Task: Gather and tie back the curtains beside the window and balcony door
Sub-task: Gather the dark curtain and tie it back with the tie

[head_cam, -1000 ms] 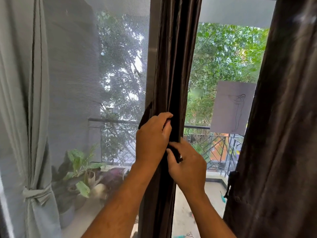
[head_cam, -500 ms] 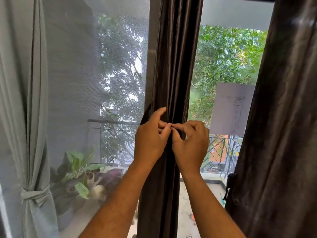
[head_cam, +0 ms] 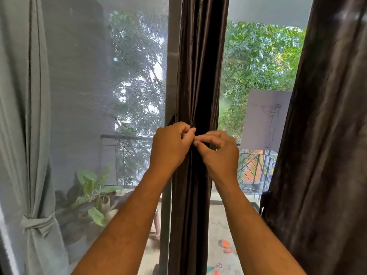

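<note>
A dark brown curtain (head_cam: 198, 66) hangs gathered into a narrow column in the middle, in front of the frame between window and balcony door. My left hand (head_cam: 170, 147) and my right hand (head_cam: 220, 153) meet at its front at mid height, fingers curled and pinching a dark tie-back strap that is mostly hidden by the fingers. A second dark brown curtain (head_cam: 325, 135) hangs loose on the right, with a dark strap (head_cam: 264, 203) dangling at its left edge. On the left, a grey curtain (head_cam: 21, 116) is bound low down with a grey tie (head_cam: 37, 224).
A mesh screen (head_cam: 83, 96) covers the left window; potted plants (head_cam: 93, 197) stand behind it. Through the door glass are a balcony railing (head_cam: 254, 165) and trees. A paper sheet with a line drawing (head_cam: 266, 120) is stuck on the glass.
My right hand has risen from below the left hand to the same height. Both hands' fingertips now meet at the front of the gathered curtain.
</note>
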